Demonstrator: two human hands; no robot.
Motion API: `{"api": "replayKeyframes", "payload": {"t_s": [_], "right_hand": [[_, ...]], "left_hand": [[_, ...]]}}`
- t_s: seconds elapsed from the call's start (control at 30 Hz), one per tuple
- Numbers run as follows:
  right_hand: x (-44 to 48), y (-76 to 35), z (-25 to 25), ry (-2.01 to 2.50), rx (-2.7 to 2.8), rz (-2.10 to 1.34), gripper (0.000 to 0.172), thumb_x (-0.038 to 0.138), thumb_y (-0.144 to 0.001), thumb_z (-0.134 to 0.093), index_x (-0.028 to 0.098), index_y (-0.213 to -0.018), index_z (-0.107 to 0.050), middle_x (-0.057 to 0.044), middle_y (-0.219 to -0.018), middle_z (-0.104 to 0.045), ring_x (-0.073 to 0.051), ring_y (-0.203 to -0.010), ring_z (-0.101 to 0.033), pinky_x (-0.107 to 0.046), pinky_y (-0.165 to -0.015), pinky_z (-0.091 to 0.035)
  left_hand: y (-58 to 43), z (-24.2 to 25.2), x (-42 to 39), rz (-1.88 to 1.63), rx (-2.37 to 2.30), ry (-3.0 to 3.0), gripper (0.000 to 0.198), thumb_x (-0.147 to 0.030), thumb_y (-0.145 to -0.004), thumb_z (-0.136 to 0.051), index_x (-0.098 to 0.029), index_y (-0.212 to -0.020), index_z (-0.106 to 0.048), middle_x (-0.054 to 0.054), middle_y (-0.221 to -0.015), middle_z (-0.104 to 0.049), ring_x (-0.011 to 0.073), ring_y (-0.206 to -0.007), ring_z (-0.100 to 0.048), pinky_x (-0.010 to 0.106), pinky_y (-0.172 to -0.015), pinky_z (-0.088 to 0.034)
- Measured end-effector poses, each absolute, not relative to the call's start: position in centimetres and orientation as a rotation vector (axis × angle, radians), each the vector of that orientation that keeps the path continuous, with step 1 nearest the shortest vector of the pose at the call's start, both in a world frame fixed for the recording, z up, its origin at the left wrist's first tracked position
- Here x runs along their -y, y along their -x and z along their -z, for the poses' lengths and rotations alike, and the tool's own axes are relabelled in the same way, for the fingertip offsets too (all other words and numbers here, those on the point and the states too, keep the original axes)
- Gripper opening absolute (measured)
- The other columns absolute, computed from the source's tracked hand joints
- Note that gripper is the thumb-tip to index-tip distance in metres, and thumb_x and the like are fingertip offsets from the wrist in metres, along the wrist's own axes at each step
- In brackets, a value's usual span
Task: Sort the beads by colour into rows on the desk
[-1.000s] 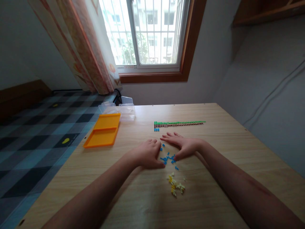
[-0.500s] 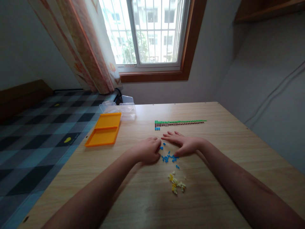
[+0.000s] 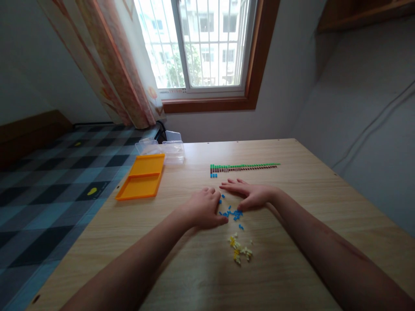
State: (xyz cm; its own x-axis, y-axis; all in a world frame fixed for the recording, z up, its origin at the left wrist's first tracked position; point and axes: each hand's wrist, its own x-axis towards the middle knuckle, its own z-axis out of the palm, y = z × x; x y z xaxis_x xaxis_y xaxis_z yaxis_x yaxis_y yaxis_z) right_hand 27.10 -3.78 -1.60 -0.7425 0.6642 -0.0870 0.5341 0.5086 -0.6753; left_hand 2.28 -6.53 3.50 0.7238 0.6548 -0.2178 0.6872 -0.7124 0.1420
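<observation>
Small blue blocks (image 3: 237,214) lie scattered on the wooden table between my two hands. My left hand (image 3: 206,208) rests at their left side, thumb stretched toward the pile and apart from the curved fingers; nothing shows in it. On the right, my right hand (image 3: 248,193) lies low over the table with fingers spread, its thumb at the edge of the blue blocks. Beyond the hands run a row of green blocks (image 3: 243,166) and a row of dark brown blocks (image 3: 240,169). Under their left end sit three blue blocks (image 3: 213,176). Closer to me is a pile of yellow and cream pieces (image 3: 238,249).
An orange two-part tray (image 3: 144,175) lies at the table's left edge. Behind it stand clear plastic boxes (image 3: 174,151). A bed with a checked cover (image 3: 74,172) adjoins the table on the left, and a window (image 3: 210,47) is ahead.
My left hand has shifted slightly right, and its thumb has reached out to the edge of the blue blocks, covering some of them. The right hand has hardly moved.
</observation>
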Motion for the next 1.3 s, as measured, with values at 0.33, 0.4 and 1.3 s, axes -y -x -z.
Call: {"api": "replayKeyframes", "payload": {"t_s": [0.33,0.4,1.3], "right_hand": [[3.7,-27.8,1.0,1.207,2.498,-1.181,0.086,0.035,-0.081,-0.072,0.039,-0.154,-0.026,-0.004,-0.164,-0.019,-0.037,-0.15,-0.009,-0.062,-0.117,-0.019],[3.9,-27.7,0.7,1.242,2.473,-1.192,0.085,0.033,-0.081,-0.072,0.04,-0.153,-0.028,-0.004,-0.163,-0.019,-0.037,-0.15,-0.009,-0.063,-0.117,-0.018],[4.3,-25.1,1.8,0.908,2.302,-0.612,0.034,0.015,-0.081,-0.064,0.025,-0.112,-0.074,-0.006,-0.125,-0.068,-0.021,-0.119,-0.06,-0.042,-0.108,-0.041]], "left_hand": [[-1.3,-4.8,5.5,0.297,-0.982,-2.613,0.057,-0.059,-0.061,-0.077,-0.019,-0.098,-0.058,0.011,-0.111,-0.058,0.0306,-0.104,-0.052,0.039,-0.092,-0.043],[-1.0,-4.9,4.8,0.285,-0.976,-2.555,0.051,-0.052,-0.06,-0.08,-0.02,-0.093,-0.056,0.009,-0.106,-0.058,0.0273,-0.098,-0.053,0.035,-0.084,-0.044],[-0.1,-2.6,2.2,0.067,-1.098,-2.506,0.023,-0.036,-0.073,-0.066,-0.021,-0.069,-0.049,-0.002,-0.068,-0.055,0.0146,-0.061,-0.043,0.029,-0.055,-0.025]]}}
